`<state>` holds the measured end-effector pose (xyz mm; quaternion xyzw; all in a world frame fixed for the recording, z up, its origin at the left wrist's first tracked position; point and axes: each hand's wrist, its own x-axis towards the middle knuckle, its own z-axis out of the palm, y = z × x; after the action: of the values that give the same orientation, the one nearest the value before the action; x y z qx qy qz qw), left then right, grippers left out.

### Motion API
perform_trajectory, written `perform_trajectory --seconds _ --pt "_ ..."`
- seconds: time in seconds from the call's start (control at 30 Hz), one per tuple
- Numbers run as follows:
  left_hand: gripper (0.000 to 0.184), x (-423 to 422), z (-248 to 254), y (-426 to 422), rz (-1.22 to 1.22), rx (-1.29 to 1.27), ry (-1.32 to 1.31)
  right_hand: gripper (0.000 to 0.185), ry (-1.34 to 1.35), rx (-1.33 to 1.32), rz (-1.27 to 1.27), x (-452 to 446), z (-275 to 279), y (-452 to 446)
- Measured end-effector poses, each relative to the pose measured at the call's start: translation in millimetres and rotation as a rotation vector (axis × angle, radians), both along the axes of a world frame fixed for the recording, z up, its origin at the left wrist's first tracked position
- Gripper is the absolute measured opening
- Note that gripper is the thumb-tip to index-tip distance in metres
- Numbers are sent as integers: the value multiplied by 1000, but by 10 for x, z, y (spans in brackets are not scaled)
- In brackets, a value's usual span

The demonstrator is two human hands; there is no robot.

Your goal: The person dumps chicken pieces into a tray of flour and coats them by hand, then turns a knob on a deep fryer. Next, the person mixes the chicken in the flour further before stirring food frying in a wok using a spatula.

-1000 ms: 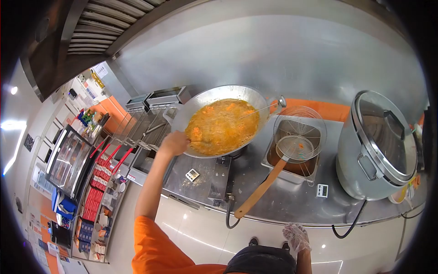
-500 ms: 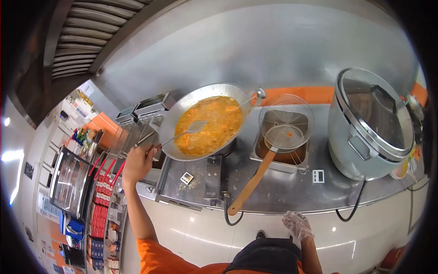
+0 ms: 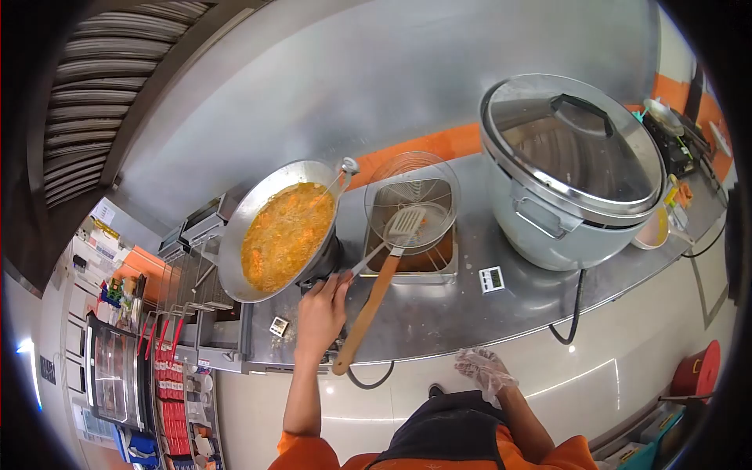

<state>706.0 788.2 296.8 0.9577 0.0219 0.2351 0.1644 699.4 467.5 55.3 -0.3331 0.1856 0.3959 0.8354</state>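
My left hand is closed round the handle of a slotted spatula. The spatula's head lies over a round mesh strainer with a wooden handle, which rests on a metal container of brown liquid. Left of it stands a large wok of bubbling orange-yellow food, with a thin metal probe at its right rim. My right hand, in a clear plastic glove, hangs below the counter edge with loosely curled fingers; whether it holds anything is hidden.
A big lidded pot stands on the right of the counter. Two small timers, one white and one near the wok, lie on it. Fryer baskets with red handles are at the left, a red bin at the lower right.
My left hand has lifted the spatula out of the wok and moved it right, over the strainer. The view has turned to the right. My right hand stays low.
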Motion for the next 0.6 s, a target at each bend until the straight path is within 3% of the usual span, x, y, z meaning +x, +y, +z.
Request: perform_trajectory --seconds 0.07,0.2,0.33,0.43,0.47,0.53,0.6 --pt "21 384 -304 -17 38 95 14 13 -17 -47 52 46 104 -51" --pt "31 845 -803 16 119 131 164 21 -150 152 107 55 -305 -284" --pt "40 685 -718 -274 82 90 73 22 -177 -16 193 38 -311 -573" --pt "38 193 -637 -482 188 11 -9 22 -132 180 214 40 -426 -833" --pt "35 -30 -633 -596 268 -59 5 25 -115 335 147 -26 -768 -857" --pt "28 -508 -648 -931 395 -176 22 28 -658 6 412 -4 -882 -949" --pt "20 -965 -789 -1298 510 -265 21 31 -989 -119 553 -8 -992 -975"
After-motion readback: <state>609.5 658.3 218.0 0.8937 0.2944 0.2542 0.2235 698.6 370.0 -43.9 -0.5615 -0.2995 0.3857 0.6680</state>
